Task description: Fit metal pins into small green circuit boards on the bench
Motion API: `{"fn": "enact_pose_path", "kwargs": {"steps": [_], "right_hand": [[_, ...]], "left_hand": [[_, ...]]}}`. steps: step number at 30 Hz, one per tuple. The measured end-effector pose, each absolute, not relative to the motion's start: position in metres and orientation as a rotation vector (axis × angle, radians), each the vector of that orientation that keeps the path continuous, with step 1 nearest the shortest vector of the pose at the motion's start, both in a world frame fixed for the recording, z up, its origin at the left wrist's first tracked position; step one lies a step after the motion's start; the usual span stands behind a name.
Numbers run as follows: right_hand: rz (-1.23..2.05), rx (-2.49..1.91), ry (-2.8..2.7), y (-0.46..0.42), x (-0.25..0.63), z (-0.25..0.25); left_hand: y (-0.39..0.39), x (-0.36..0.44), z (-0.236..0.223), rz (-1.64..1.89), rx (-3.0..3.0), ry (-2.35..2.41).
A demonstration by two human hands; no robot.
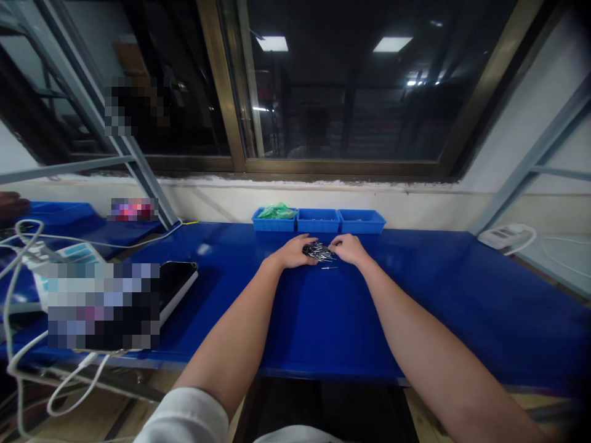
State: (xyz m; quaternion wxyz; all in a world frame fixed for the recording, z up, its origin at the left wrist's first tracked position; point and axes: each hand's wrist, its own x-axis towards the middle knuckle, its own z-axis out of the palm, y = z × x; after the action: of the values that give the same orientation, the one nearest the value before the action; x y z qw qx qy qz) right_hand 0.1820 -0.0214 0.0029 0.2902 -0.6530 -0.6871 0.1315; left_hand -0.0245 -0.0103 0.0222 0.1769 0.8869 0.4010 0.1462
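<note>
A heap of thin, silvery and dark metal pieces that look like blind rivets (318, 251) lies on the blue tabletop (332, 326). Around its left side curves my left hand (294, 251), open, thumb and fingers apart and touching the heap. At the right edge of the heap, my right hand (349, 248) has its thumb and fingertips pinched together; whatever is between them is too small to make out. One loose rivet (329, 268) lies just in front of the heap, apart from both hands.
Behind the heap stand three blue bins: a left bin (274, 226) with green plastic, a middle bin (317, 225) and a right bin (362, 225) with small parts. A black-screened device (178, 280) with white cables lies left. Another person's hand (13, 206) shows far left; a power strip (505, 235) lies right.
</note>
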Motion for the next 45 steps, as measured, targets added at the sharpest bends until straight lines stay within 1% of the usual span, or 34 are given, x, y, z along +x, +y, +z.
{"fn": "enact_pose_path", "kwargs": {"steps": [8, 11, 14, 16, 19, 22, 30, 32, 34, 36, 38, 40, 45], "right_hand": [[0.423, -1.801, -1.935, -0.020, 0.178, 0.003], [0.401, -1.815, -1.931, -0.021, 0.177, 0.003], [0.326, -1.739, -1.902, -0.022, 0.176, 0.003], [0.324, -1.605, -1.872, -0.023, 0.174, 0.004], [0.444, -1.361, -1.850, -0.024, 0.170, 0.006], [0.569, -1.195, -1.806, -0.026, 0.165, 0.009], [0.859, -1.052, -1.532, -0.030, 0.166, 0.014], [0.805, -1.070, -1.485, -0.029, 0.169, 0.013], [0.653, -1.141, -1.417, -0.026, 0.174, 0.012], [0.505, -1.263, -1.335, -0.022, 0.180, 0.011], [0.433, -1.347, -1.255, -0.017, 0.187, 0.010], [0.460, -1.311, -1.176, -0.011, 0.194, 0.010], [0.700, -1.203, -1.048, -0.005, 0.206, 0.008]], "left_hand": [[-0.006, -0.023, 0.017, 0.505, 2.483, 1.035], [-0.006, -0.023, 0.017, 0.546, 2.446, 1.020], [-0.007, -0.022, 0.018, 0.662, 2.442, 1.053], [-0.008, -0.019, 0.017, 0.791, 2.448, 1.091], [-0.008, -0.015, 0.017, 0.951, 2.475, 1.097], [-0.009, -0.012, 0.019, 0.987, 2.569, 1.050], [-0.015, -0.007, 0.023, 1.038, 2.594, 1.123], [-0.016, -0.004, 0.022, 1.057, 2.574, 1.101], [-0.016, -0.003, 0.021, 1.117, 2.531, 1.131], [-0.013, -0.004, 0.018, 1.196, 2.459, 1.229], [-0.009, -0.006, 0.015, 1.243, 2.390, 1.327], [-0.005, -0.008, 0.011, 1.243, 2.353, 1.388], [-0.002, -0.011, 0.007, 1.141, 2.347, 1.485]]}}
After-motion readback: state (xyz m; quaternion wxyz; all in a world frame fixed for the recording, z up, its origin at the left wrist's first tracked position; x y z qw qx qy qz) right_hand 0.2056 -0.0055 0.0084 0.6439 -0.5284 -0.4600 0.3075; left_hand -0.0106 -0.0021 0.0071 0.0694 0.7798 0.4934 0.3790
